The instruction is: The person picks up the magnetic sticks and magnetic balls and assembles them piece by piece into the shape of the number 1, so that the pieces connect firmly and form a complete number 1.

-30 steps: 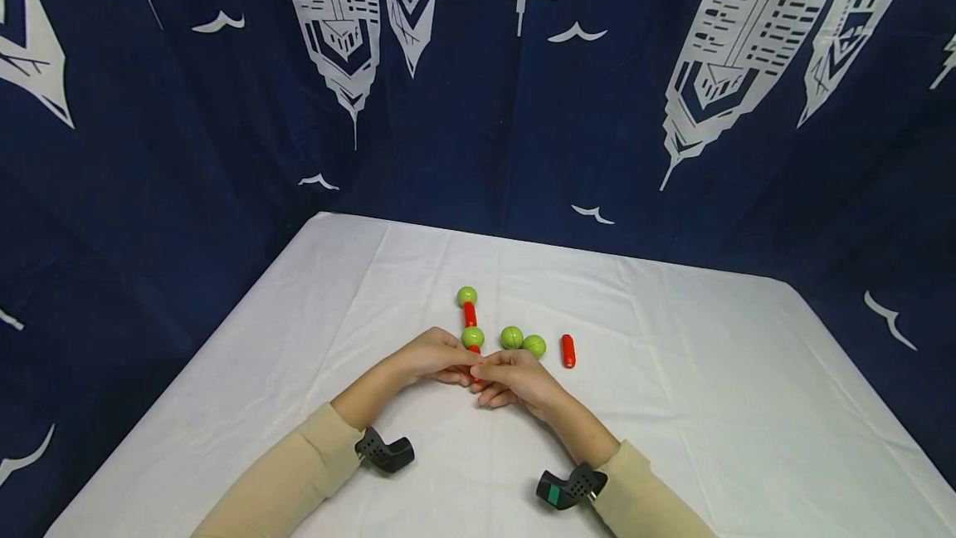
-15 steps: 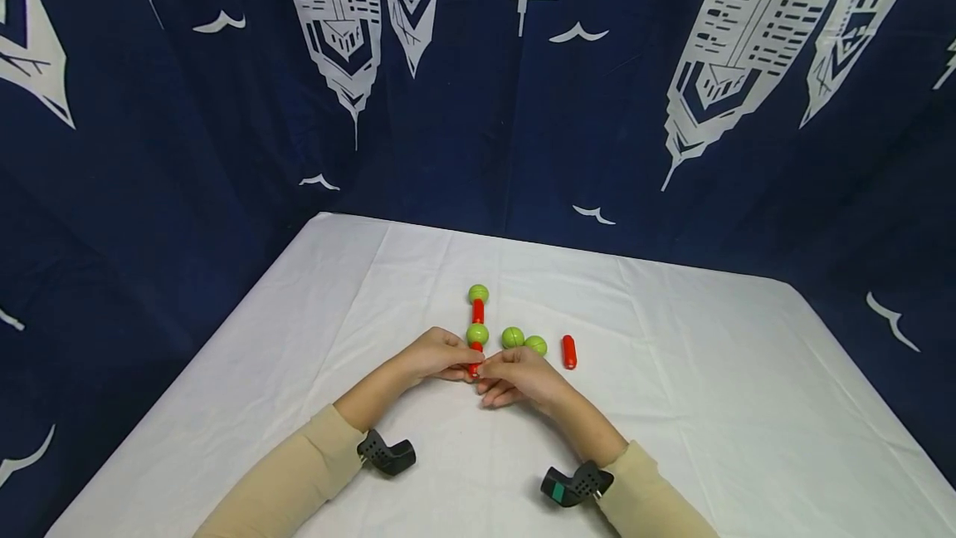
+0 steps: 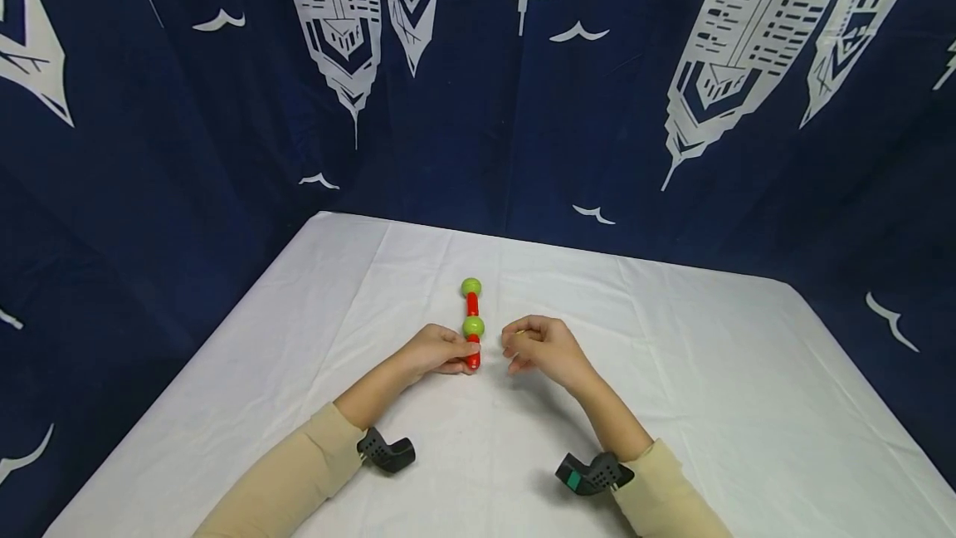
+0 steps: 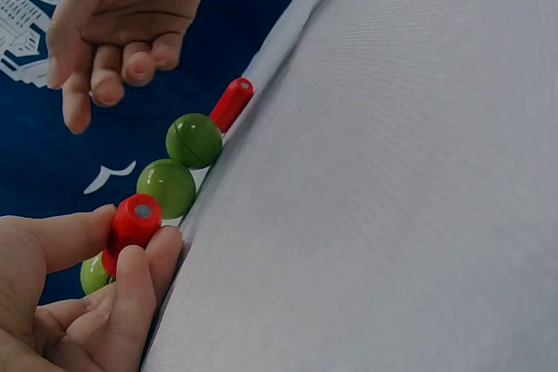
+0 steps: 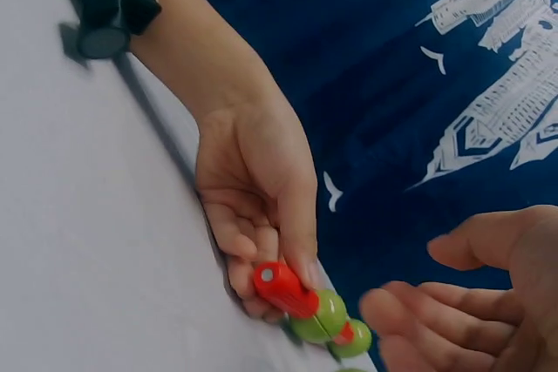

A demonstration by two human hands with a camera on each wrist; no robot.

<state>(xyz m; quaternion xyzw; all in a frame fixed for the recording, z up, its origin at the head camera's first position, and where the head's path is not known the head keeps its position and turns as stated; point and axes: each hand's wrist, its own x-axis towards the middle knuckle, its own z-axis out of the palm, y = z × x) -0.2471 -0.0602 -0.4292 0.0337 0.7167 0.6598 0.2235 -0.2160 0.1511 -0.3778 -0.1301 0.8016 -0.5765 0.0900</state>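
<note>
My left hand pinches the near red rod between thumb and fingers. This rod joins a green ball, a second red rod and a far green ball in a straight chain. A grey dot marks the held rod's near end in the left wrist view. My right hand hovers with loosely bent fingers and holds nothing. Near it, the left wrist view shows two loose green balls side by side and a loose red rod; the right hand mostly hides these in the head view.
A white cloth covers the table. Behind it hangs a dark blue curtain with white building and bird prints. Each wrist wears a black camera.
My right hand has let go of the chain's near red rod and moved right and up over the loose balls. My left hand still holds the chain, which has shifted slightly away.
</note>
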